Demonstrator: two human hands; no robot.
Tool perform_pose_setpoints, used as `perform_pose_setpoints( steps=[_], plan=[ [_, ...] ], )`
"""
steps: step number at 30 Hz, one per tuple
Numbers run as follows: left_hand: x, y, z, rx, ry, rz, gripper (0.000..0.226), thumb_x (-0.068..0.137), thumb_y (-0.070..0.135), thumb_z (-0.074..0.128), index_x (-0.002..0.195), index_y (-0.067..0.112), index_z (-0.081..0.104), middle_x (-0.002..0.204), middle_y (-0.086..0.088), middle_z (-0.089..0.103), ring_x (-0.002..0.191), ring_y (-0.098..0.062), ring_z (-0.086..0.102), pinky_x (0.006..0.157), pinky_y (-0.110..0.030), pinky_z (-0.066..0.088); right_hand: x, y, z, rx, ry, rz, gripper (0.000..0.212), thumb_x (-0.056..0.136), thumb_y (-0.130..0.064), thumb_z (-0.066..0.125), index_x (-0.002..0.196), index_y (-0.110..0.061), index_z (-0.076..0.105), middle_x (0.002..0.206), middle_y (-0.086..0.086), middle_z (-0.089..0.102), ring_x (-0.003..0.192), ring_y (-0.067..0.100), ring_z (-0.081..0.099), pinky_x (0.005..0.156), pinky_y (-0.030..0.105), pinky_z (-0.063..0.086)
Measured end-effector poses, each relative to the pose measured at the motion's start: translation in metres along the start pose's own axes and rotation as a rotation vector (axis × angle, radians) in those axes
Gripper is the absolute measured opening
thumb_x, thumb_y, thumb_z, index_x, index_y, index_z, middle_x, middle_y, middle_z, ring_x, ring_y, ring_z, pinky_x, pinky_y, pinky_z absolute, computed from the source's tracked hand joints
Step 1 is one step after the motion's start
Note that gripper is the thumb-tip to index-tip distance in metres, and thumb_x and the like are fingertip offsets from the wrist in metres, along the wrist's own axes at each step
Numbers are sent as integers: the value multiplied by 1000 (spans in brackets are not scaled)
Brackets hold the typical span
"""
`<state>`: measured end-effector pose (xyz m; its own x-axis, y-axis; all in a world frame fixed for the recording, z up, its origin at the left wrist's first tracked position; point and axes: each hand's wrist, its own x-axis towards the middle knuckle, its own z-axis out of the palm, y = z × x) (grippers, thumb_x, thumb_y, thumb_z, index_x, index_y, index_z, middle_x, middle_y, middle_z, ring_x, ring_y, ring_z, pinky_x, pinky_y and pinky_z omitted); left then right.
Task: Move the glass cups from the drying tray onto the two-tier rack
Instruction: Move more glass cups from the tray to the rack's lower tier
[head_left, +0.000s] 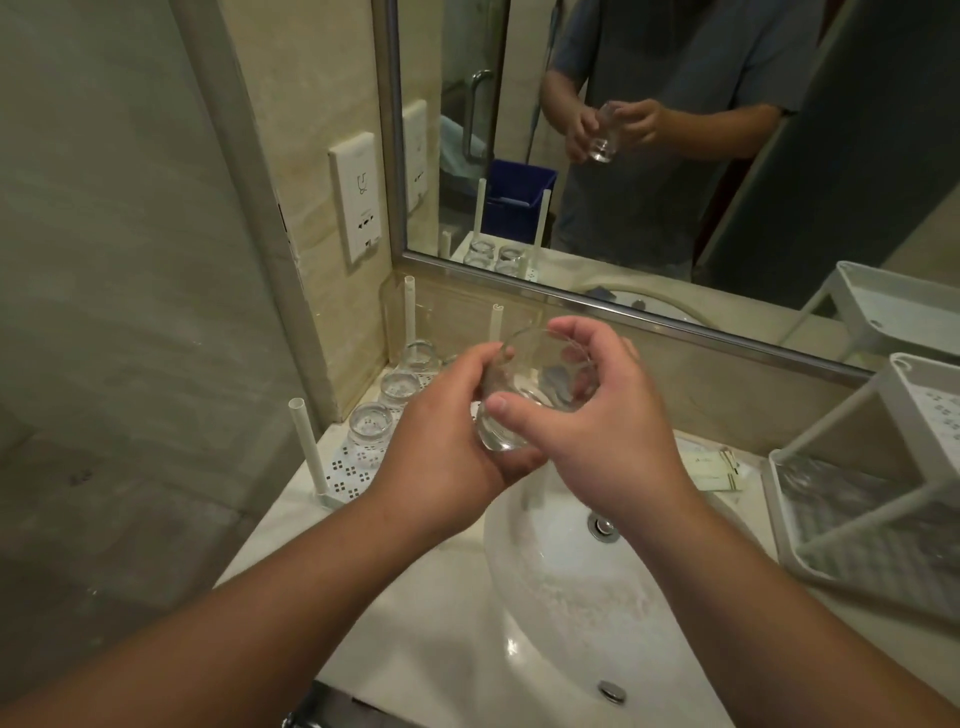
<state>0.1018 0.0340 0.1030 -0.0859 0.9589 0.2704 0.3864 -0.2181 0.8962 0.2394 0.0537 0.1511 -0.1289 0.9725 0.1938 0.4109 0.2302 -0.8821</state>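
Note:
A clear glass cup (535, 384) is held above the near edge of the sink, tilted with its mouth pointing away from me. My left hand (447, 441) grips it from below and the left, and my right hand (597, 431) grips its right side with the thumb across the front. The white drying tray (348, 473) with upright posts sits on the counter at the left, and three upturned glass cups (370, 426) stand on it in a row. The white two-tier rack (852, 519) stands at the right, and both tiers look bare.
A white basin (571, 597) with a metal drain lies under my hands. A mirror (675, 156) runs along the back wall and a wall socket (356, 197) is at the left. Small paper packets (711, 467) lie on the counter beside the rack.

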Motion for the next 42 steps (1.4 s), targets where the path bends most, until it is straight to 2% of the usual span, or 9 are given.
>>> perform_pose_setpoints(
  steps=[5, 9, 12, 17, 25, 31, 35, 38, 42],
  plan=[
    [-5, -6, 18, -344, -13, -87, 64, 56, 34, 83, 112, 51, 58, 106, 23, 64, 94, -2, 67, 72, -51, 62, -5, 6, -4, -80, -6, -55, 75, 48, -57, 80, 116, -50, 49, 112, -26, 43, 107, -9, 45, 85, 16, 44],
    [-7, -5, 25, -376, -15, -65, 58, 62, 20, 82, 105, 53, 62, 104, 24, 65, 90, 4, 66, 65, -35, 61, -6, 15, -11, -81, -29, -56, 76, 52, -54, 82, 120, -51, 48, 113, -27, 41, 109, -11, 42, 87, 16, 44],
    [-7, -2, 33, -303, -26, -46, 71, 65, 2, 79, 103, 59, 60, 104, 27, 64, 95, 5, 64, 61, -25, 58, -8, 23, -19, -110, -35, -62, 80, 53, -54, 83, 124, -51, 46, 114, -28, 42, 108, -14, 40, 86, 15, 43],
    [-7, 3, 57, -228, -63, -117, 67, 59, 17, 79, 103, 61, 55, 105, 27, 63, 95, -3, 66, 71, -44, 63, -10, 42, -41, -89, -73, -10, 85, 52, -53, 84, 126, -53, 42, 120, -26, 47, 107, -15, 44, 80, 12, 41],
    [-4, 7, 121, -114, -229, -112, 74, 62, 23, 92, 113, 57, 50, 111, 34, 60, 97, 0, 66, 81, -30, 59, -24, 92, -87, -75, 44, 108, 79, 51, -50, 85, 120, -50, 46, 115, -22, 53, 101, -9, 50, 75, 13, 41],
    [-4, 12, 183, -97, -367, -77, 77, 64, 20, 91, 112, 63, 48, 114, 34, 59, 99, 2, 65, 75, -14, 51, -43, 136, -128, -74, 190, 196, 81, 51, -51, 83, 124, -45, 48, 117, -22, 52, 102, -6, 51, 79, 14, 43],
    [-7, 14, 231, -58, -448, -104, 80, 56, 36, 88, 124, 51, 50, 124, 19, 55, 102, -4, 62, 83, -32, 56, -58, 168, -159, -85, 275, 257, 80, 54, -45, 84, 126, -44, 48, 117, -22, 52, 102, -6, 52, 81, 14, 44],
    [-11, 17, 268, 5, -538, -96, 83, 50, 55, 77, 127, 52, 47, 121, 24, 50, 97, 2, 61, 82, -28, 56, -72, 194, -184, -104, 327, 307, 82, 56, -44, 85, 128, -43, 48, 117, -21, 54, 102, -9, 50, 77, 6, 40],
    [-13, 17, 316, 90, -698, -73, 80, 62, 56, 75, 134, 55, 41, 127, 25, 51, 98, 10, 58, 79, -16, 49, -88, 229, -218, -122, 374, 385, 81, 57, -43, 84, 129, -41, 48, 119, -18, 53, 103, -9, 49, 73, 0, 38]
  ],
)
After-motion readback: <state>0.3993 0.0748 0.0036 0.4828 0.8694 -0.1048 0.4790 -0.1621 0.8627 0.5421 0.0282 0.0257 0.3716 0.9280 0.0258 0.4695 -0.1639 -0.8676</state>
